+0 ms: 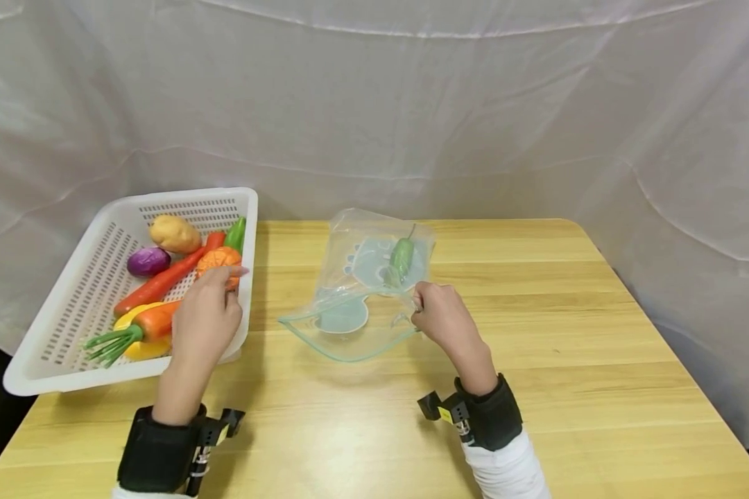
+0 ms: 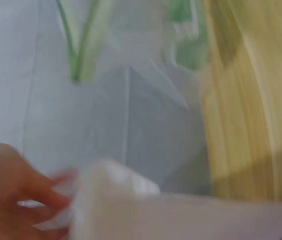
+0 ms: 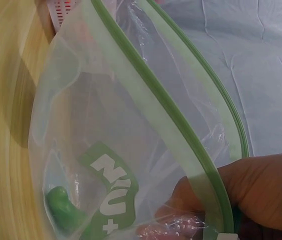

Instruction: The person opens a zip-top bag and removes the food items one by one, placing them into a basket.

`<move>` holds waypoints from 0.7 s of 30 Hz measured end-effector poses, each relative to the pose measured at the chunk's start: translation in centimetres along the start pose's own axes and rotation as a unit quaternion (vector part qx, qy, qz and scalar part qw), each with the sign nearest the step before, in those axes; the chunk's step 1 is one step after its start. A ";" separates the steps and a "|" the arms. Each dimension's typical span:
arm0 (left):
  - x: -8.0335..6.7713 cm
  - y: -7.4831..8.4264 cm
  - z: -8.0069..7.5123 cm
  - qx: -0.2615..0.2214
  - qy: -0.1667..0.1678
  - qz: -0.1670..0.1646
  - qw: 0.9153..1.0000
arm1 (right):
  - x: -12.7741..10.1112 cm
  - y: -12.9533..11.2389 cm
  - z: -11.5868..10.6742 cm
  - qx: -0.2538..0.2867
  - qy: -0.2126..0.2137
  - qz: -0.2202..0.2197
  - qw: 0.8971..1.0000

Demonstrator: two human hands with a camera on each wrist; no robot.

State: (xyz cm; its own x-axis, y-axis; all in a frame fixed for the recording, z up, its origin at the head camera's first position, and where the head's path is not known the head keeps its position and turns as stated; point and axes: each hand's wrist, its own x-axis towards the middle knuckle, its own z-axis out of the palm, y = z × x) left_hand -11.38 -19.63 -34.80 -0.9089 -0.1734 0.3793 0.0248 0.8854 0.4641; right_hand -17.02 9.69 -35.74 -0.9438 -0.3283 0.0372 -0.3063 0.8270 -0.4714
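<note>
Loosely held open, the clear bag [image 1: 365, 291] lies beside the white basket [image 1: 75, 298], its green-edged mouth pinched by the right hand [image 1: 440, 319]. Thin and floppy, it looks best gripped at that stiffer rim. Over the basket, the left hand [image 1: 206, 315] reaches with relaxed fingers toward the orange [image 1: 217, 260], holding nothing.

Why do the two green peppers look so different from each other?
The green pepper in the bag lies alone inside the clear plastic bag, whose mouth the right hand holds open. The green pepper in the basket sits in the white basket, leaning against the basket's wall beside the long carrot. The bagged one shows a thin stem; the other's stem is not visible. Both are green and slim.
</note>
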 end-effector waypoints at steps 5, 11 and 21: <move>-1.6 2.7 1.2 -0.124 0.079 0.230 0.962 | -0.2 -0.3 -0.1 -0.001 0.004 -0.005 1.000; -3.2 5.4 2.5 -0.100 -0.256 0.298 0.914 | -0.3 -0.8 -0.1 -0.009 0.005 -0.012 1.000; -1.1 8.6 6.6 0.017 -0.382 0.215 0.899 | -0.6 -1.9 1.0 -0.023 -0.049 -0.051 0.997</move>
State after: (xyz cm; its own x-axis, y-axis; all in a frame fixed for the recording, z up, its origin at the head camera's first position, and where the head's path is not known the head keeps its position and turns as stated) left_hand -12.91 -8.98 -36.49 -0.8391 0.5231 -0.1492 0.4412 0.8149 0.3759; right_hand -15.77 7.81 -35.72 -0.8918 -0.4525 -0.0038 -0.4072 0.8062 -0.4293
